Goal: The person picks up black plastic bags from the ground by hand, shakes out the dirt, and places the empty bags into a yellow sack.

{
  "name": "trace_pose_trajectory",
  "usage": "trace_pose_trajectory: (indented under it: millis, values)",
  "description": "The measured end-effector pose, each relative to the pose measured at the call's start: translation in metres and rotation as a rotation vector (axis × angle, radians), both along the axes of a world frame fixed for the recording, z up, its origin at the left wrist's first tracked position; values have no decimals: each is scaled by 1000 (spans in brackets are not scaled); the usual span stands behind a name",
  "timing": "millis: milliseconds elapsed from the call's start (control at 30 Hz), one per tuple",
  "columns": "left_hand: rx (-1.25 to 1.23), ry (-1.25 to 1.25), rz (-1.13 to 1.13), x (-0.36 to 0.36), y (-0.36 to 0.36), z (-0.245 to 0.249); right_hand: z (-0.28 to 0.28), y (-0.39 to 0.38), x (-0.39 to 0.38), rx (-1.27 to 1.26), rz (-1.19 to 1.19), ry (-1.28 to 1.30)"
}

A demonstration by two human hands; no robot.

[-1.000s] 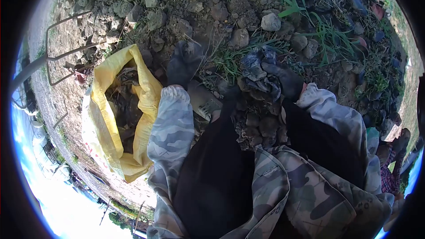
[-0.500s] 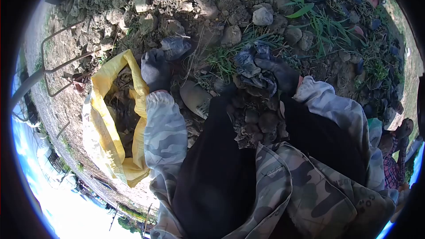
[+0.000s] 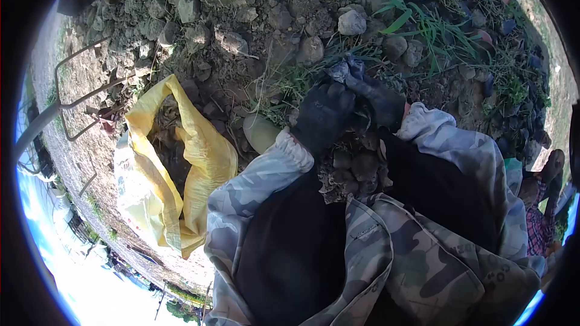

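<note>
Both of my hands wear dark gloves and meet low over the soil, between my knees. My right hand [image 3: 382,101] is closed on a crumpled sheet of dark, dirt-covered plastic [image 3: 340,72]. Close against it, my left hand [image 3: 329,111] has its fingers curled at the same plastic; its fingertips are partly hidden. More of the plastic is covered by the hands. Below them, several brownish rounded clods or stones [image 3: 362,168] lie between my legs. To the left stands a yellow woven sack [image 3: 211,154], its mouth open and dark debris inside.
A metal fork-like rake [image 3: 60,105] lies left of the sack. Stones [image 3: 352,23] and dry clods cover the ground ahead, with green grass [image 3: 417,21] to the right. A pale rounded stone [image 3: 261,133] lies near my left sleeve. Another person's plaid sleeve [image 3: 538,229] shows at far right.
My left hand has moved right, from beside the sack's rim to the plastic at my right hand. The sack's near side has sagged outward, and its mouth is narrower. My right hand stays nearly in place.
</note>
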State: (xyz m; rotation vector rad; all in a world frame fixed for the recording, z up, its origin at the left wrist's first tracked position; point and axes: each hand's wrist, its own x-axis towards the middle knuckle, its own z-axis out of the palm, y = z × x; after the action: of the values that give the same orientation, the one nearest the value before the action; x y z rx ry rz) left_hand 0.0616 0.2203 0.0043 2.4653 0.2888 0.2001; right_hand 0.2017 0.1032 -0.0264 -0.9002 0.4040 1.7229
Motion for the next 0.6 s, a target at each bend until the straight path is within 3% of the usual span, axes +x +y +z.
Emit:
trace_pose_trajectory:
  millis: [33, 67, 100, 133, 167, 200, 233, 267, 333, 367, 433, 567, 600]
  values:
    - [-45, 73, -161, 0, 0, 0, -8, -3, 1, 1, -4, 1]
    - [-44, 76, -165, -1, 3, -1, -20, -8, 4, 133, 157, -345]
    - [-303, 49, -60, -4, 8, -4, -27, -10, 6, 265, 319, -693]
    - [-560, 22, 45, -7, 15, -8, -21, -7, 5, 266, 314, -692]
    - [-558, 24, 41, -9, 26, -14, -14, -3, 4, 215, 186, -429]
    - [-296, -73, 124, -11, 40, -20, -6, -1, 4, 163, 58, -165]
    - [-34, -168, 205, -13, 53, -27, 0, -1, 5, 164, 56, -164]
    - [-32, -169, 203, -16, 65, -35, 5, -1, 6, 108, 39, -87]
    - [431, 73, 251, -21, 85, -49, 8, -1, 4, 52, 30, -13]
    - [430, 70, 257, -22, 92, -54, 9, -1, 3, 70, 35, -45]
    - [537, 304, 29, -24, 105, -68, 7, -1, 4, 88, 43, -81]
    - [527, 215, 108, -33, 113, -87, 10, 2, 3, 54, 58, -58]
    - [363, 288, 249, -30, 110, -71, 12, 2, 2, 36, 59, -66]
